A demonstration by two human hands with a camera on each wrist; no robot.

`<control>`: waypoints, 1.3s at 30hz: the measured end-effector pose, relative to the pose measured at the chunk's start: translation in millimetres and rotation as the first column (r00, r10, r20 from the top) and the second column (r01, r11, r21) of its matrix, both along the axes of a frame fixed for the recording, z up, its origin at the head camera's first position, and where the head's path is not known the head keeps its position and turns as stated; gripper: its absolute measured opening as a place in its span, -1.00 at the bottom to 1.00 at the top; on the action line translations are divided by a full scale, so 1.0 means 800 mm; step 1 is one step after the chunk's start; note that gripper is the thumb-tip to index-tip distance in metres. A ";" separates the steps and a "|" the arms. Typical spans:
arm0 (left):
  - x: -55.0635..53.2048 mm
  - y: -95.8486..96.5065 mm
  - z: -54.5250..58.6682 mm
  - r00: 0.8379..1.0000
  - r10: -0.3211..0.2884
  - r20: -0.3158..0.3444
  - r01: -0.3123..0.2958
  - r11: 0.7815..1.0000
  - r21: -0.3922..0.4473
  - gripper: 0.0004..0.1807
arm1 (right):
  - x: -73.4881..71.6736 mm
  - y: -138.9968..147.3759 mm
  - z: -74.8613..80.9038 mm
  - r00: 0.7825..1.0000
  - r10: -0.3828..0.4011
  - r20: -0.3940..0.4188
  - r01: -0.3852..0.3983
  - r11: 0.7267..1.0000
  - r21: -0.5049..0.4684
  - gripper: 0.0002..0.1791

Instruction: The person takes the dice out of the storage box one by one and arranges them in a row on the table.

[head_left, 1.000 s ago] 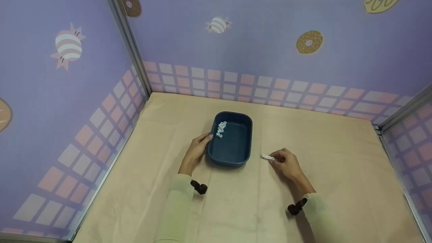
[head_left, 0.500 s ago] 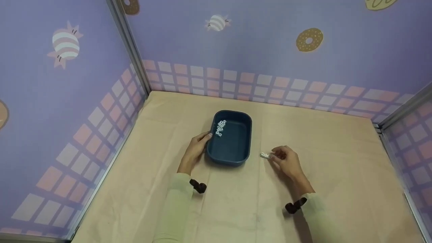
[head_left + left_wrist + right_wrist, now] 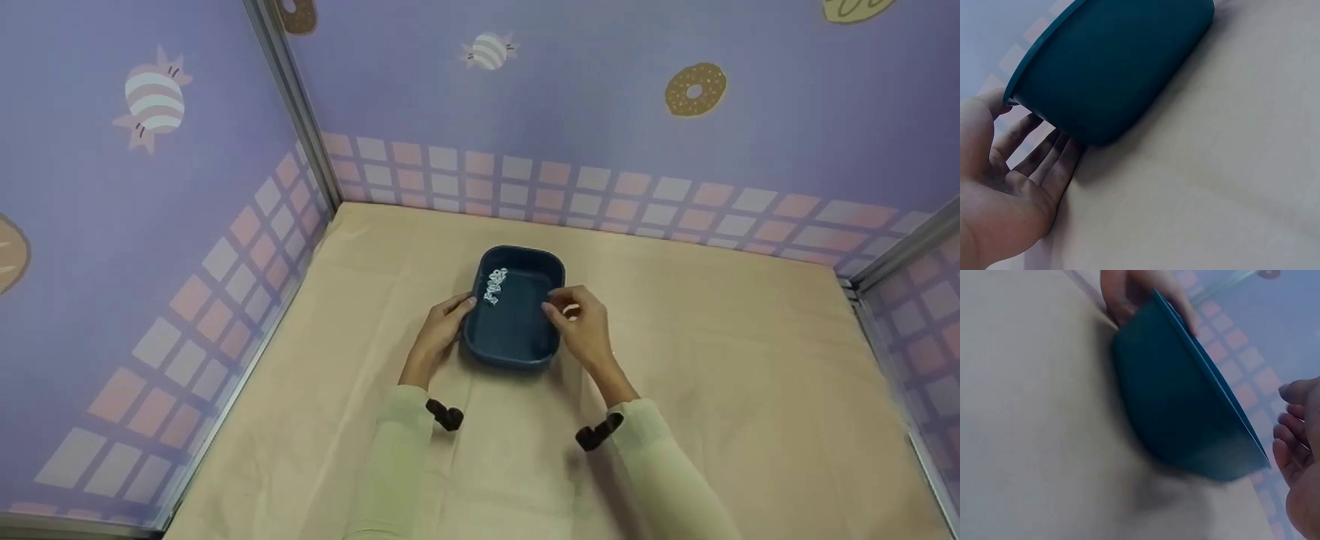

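A deep blue plastic tub stands on the cloth, with a cluster of small white dice inside along its left wall. My left hand holds the tub's left side; in the left wrist view, the thumb lies at the rim and the fingers spread under the outer wall. Over the right rim hovers my right hand. The right wrist view shows its thumb and bent fingertips apart, nothing visible between them. A small white speck shows beside the right wrist, where the row of dice lay; the rest is hidden.
A beige cloth covers the table. Purple patterned panels rise along the back and both sides, joined by metal posts at the corners. Dark wrist cameras jut inward from both sleeves.
My right hand has moved left and away from me, from the row of dice on the cloth to above the tub's right rim. The left hand and the tub have stayed put.
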State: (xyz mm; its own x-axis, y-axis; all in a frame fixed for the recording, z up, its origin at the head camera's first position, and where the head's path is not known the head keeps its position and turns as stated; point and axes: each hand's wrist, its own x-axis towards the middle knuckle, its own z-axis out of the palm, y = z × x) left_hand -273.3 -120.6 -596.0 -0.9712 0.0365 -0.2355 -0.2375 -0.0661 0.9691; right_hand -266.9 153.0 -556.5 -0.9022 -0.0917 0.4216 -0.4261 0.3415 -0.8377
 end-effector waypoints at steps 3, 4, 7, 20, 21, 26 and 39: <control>0.001 0.000 0.000 1.000 -0.005 0.005 0.005 1.000 -0.005 -0.42 | -0.008 -0.030 0.001 1.000 -0.007 -0.013 0.007 1.000 0.021 -0.74; 0.001 0.000 0.000 1.000 -0.005 0.004 0.005 1.000 -0.002 -0.42 | -0.011 -0.039 0.001 1.000 -0.008 -0.011 0.008 1.000 0.025 -0.74; 0.001 0.000 0.001 1.000 -0.009 -0.001 0.009 1.000 0.014 -0.43 | -0.021 -0.061 0.000 1.000 -0.003 0.010 0.003 1.000 0.021 -0.74; 0.001 0.001 -0.001 0.999 -0.036 -0.020 0.037 0.999 0.038 -0.42 | -0.047 -0.103 -0.023 0.987 -0.030 0.156 0.015 0.995 0.094 -0.68; 0.000 0.001 -0.001 0.999 -0.036 -0.021 0.036 0.999 0.041 -0.42 | -0.048 -0.105 -0.023 0.986 -0.032 0.165 0.012 0.993 0.116 -0.67; -0.001 -0.002 0.002 0.999 -0.038 -0.013 0.038 0.998 0.050 -0.45 | -0.051 -0.109 -0.021 0.987 -0.046 0.155 0.011 0.975 0.220 -0.65; -0.005 -0.004 0.011 0.985 -0.079 -0.151 0.054 0.984 -0.167 -0.49 | -0.060 -0.116 -0.030 0.985 -0.081 0.150 0.010 0.906 0.424 -0.72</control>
